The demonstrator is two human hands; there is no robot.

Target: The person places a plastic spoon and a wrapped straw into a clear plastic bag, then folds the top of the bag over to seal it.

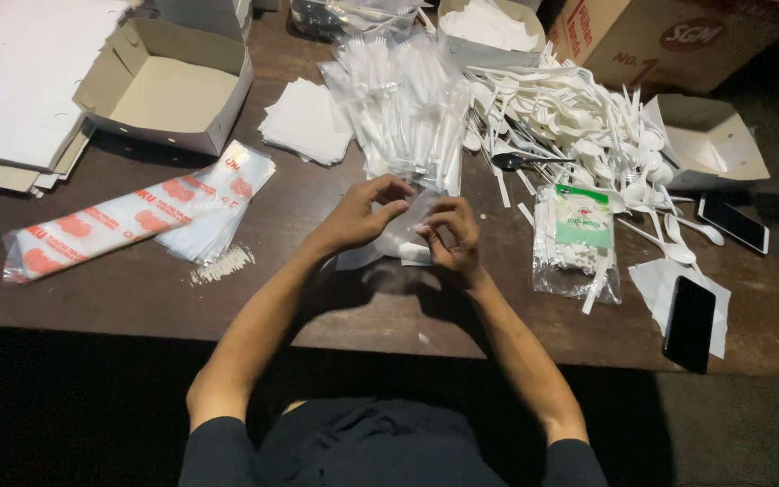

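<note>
At centre frame my left hand (360, 216) and right hand (451, 236) pinch a clear plastic sleeve (405, 233) over the desk (119, 298), fingers closed on its edges; I judge it light, limp, slippery; grip near the mouth.

A small clear plastic sleeve (405, 230), thin and see-through with something white showing inside, stands roughly upright just above the dark brown wooden table, near its front edge. It sits pinched between the person's two hands at its upper end, its lower end resting by a white paper napkin (380, 256) lying flat beneath.
</note>
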